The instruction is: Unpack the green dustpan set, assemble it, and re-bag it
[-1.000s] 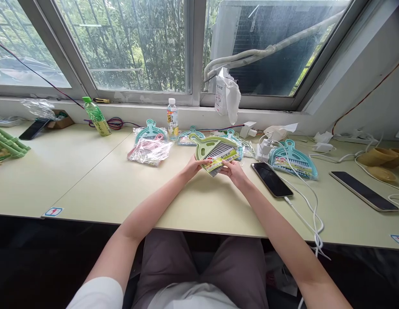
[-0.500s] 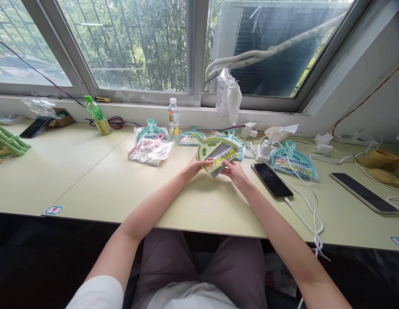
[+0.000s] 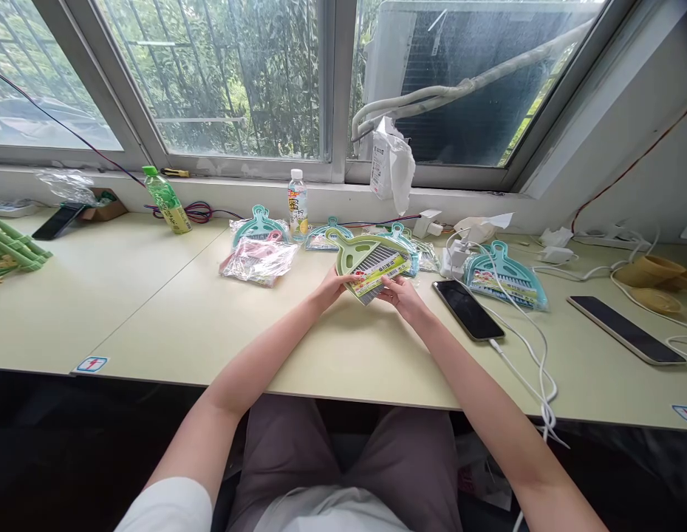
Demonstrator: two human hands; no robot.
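Hands meet over the middle of the surface, and both are closed on the same thing: your left hand pinches the near left edge of a green dustpan set while your right hand grips its lower right corner by the printed label. Held from both sides like this, the set is lifted off the surface and tilted toward you, handle pointing up and away to the left, so the label and the grey bristles face your eyes. Just behind it, near the window ledge, several teal dustpan sets lie flat, and a pink one in a clear bag lies to your left, all within easy reach of either arm. A phone rests face up just right of your right hand, tethered by a white cable that runs off the front edge. A small drink bottle stands upright behind the sets, and a green bottle leans further left.
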